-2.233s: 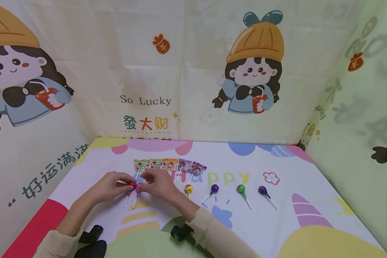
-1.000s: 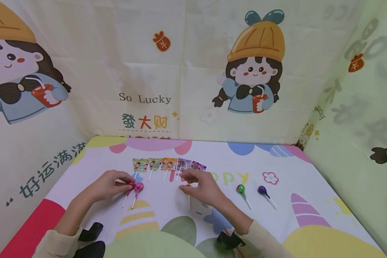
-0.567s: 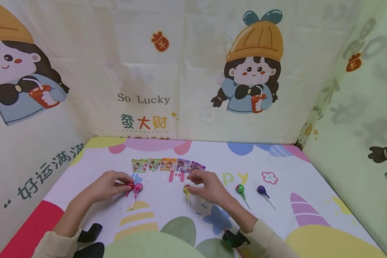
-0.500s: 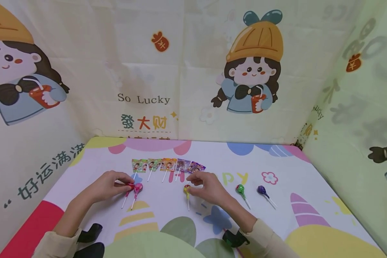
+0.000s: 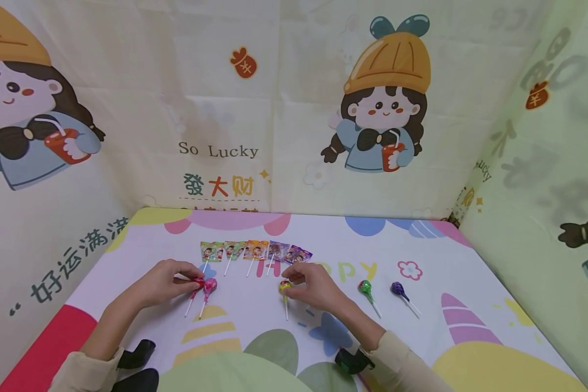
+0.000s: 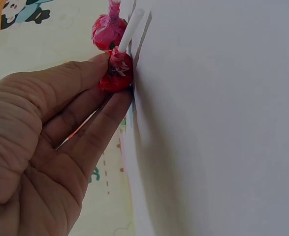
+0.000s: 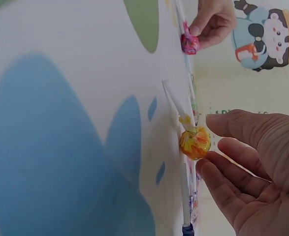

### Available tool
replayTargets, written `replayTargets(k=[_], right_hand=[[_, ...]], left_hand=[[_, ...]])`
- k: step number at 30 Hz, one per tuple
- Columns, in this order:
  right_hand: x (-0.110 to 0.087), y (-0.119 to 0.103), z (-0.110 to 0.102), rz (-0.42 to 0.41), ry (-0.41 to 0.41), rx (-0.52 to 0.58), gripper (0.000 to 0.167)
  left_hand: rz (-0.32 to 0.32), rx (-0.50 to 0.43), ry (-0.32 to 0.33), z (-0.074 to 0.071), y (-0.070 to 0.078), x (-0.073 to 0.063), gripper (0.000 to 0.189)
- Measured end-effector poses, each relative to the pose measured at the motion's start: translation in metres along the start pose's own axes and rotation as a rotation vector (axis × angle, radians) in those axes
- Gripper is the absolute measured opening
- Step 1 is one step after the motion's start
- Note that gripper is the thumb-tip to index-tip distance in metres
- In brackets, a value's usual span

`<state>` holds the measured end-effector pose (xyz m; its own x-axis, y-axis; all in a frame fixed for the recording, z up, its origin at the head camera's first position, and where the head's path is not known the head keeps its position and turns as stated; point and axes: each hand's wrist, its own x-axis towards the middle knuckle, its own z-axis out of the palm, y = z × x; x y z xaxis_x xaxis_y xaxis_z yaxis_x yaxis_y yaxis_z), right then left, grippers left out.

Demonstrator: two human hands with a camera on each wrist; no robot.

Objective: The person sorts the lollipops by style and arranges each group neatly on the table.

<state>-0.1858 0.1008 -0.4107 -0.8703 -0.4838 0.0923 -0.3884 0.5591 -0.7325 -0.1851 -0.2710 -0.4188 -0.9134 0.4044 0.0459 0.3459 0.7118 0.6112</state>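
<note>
Yellow lollipop (image 5: 285, 286): in the head view we find it on the printed tablecloth (image 5: 323, 234), stick toward six o'clock, with the right hand (image 5: 318, 286) at its three o'clock side, thumb and fingers set about the round head. At nine o'clock from it, the left hand (image 5: 169, 280) pinches a red lollipop (image 5: 198, 283); a pink lollipop (image 5: 209, 286) lies just beside that one at three o'clock, both sticks toward seven. A green lollipop (image 5: 366, 288) and a dark purple lollipop (image 5: 398, 289) lie at three o'clock from the yellow one, well apart from it. Flat-wrapped lollipops (image 5: 256, 250) form a row between ten and eleven o'clock; we judge the two wrapper types to be laid apart deliberately. In the left wrist view we confirm thumb and fingertips clamped on the red head, stick toward one o'clock; we judge this hold steadies it beside the pink one near twelve, though contact between them is uncertain. In the right wrist view the yellow head sits between thumb and fingers, stick toward eleven; we cannot tell whether the pinch is closed. We judge the head preferred over the stick because its bulk offers surer hold.
</note>
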Motion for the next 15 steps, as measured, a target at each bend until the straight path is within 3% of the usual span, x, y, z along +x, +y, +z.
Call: replayTargets(k=[15], right_hand=[[0.005,0.012,0.006,-0.012,-0.024,0.002,0.025]], left_hand=[[-0.007,-0.007,0.004,0.0,0.004,-0.002,0.021]])
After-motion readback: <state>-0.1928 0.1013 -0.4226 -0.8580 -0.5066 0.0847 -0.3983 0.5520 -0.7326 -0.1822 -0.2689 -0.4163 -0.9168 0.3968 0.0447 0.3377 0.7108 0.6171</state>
